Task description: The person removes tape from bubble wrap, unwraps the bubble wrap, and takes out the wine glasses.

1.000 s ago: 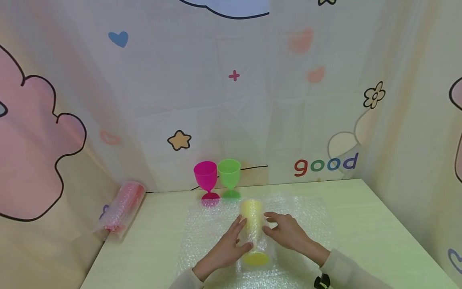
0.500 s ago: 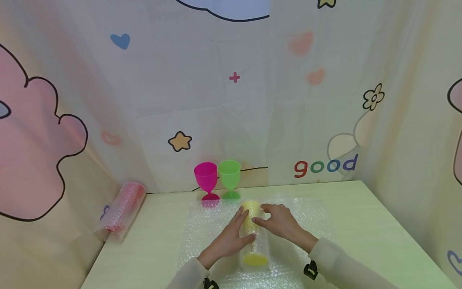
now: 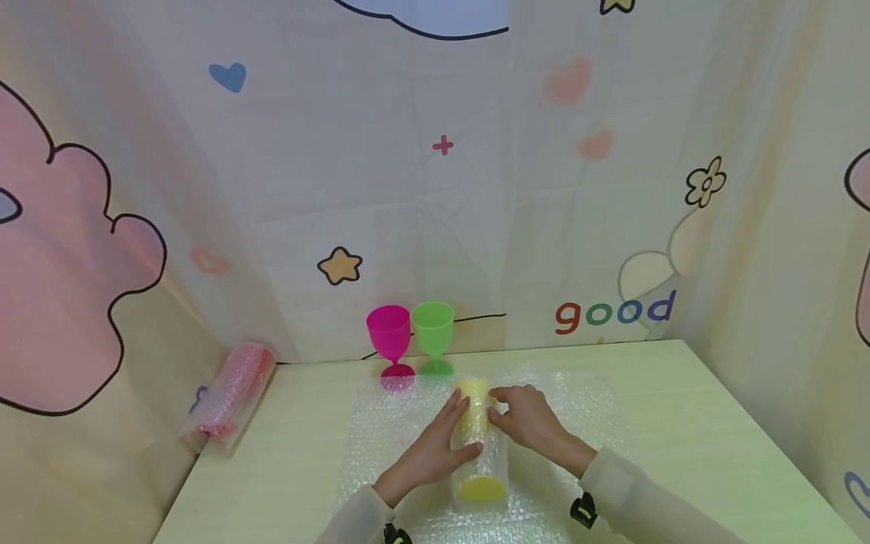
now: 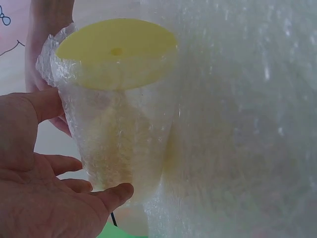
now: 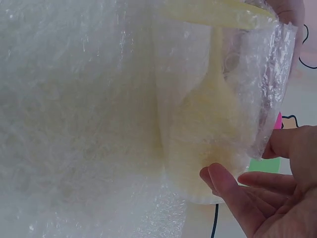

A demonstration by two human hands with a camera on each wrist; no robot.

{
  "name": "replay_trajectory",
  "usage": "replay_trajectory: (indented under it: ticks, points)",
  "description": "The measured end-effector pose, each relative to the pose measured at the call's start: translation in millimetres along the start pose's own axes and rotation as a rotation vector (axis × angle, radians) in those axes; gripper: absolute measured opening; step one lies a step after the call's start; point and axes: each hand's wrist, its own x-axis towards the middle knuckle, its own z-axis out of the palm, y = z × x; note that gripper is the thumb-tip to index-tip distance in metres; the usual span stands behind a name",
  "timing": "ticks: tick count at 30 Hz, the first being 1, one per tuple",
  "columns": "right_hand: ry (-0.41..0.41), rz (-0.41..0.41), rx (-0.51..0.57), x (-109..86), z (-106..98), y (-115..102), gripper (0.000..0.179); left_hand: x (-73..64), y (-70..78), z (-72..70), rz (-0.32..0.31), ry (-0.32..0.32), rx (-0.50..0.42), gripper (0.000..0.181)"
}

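Observation:
A yellow goblet (image 3: 482,488) lies on its side inside bubble wrap (image 3: 401,408), its foot nearest me and its rim pointing to the back wall. My left hand (image 3: 427,452) holds the wrapped goblet from the left, thumb across the middle and fingers along the bowl. On the other side, my right hand (image 3: 532,420) has bent fingers at the wrap near the rim end. In the left wrist view the goblet's round foot (image 4: 116,42) shows through the wrap. The stem and bowl (image 5: 213,109) show through it in the right wrist view.
A pink goblet (image 3: 389,332) and a green goblet (image 3: 433,329) stand upright behind the wrap by the printed cloth backdrop (image 3: 462,211). A red-tinted, wrapped roll (image 3: 238,393) lies at the table's left edge. Pale table top (image 3: 707,446) stretches to the right.
My right hand has moved left and slightly back towards the rim. Its thumb reached over the wrap, then drew back to the right edge. My left hand has slid a little towards the rim.

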Motion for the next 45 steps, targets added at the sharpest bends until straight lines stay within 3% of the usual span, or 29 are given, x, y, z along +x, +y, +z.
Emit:
replay_trajectory:
  ticks: [11,21,27,33,39,45]
  points:
    - [-0.024,-0.015,0.006,-1.2,0.5,2.4,0.022,0.9,-1.5,4.5,0.004,-0.007,0.021,0.081]
    - [0.030,-0.041,0.027,-5.5,-0.5,10.3,0.025,-1.6,-6.5,3.5,0.020,0.014,0.020,0.081]
    - [0.016,0.037,0.094,-5.8,-6.4,12.0,0.026,-3.5,-5.5,-0.3,0.006,0.026,0.005,0.082]
    - [-0.027,0.118,0.119,5.8,-15.0,13.8,0.044,1.5,2.8,-5.4,0.000,0.057,0.017,0.078]
    - [-0.041,0.107,0.090,22.0,-15.5,12.3,0.043,12.7,11.9,-4.9,0.040,0.072,0.123,0.068]
    - [-0.048,0.042,0.045,35.8,-9.9,11.0,0.034,22.6,8.3,3.3,0.036,0.079,0.276,0.062]
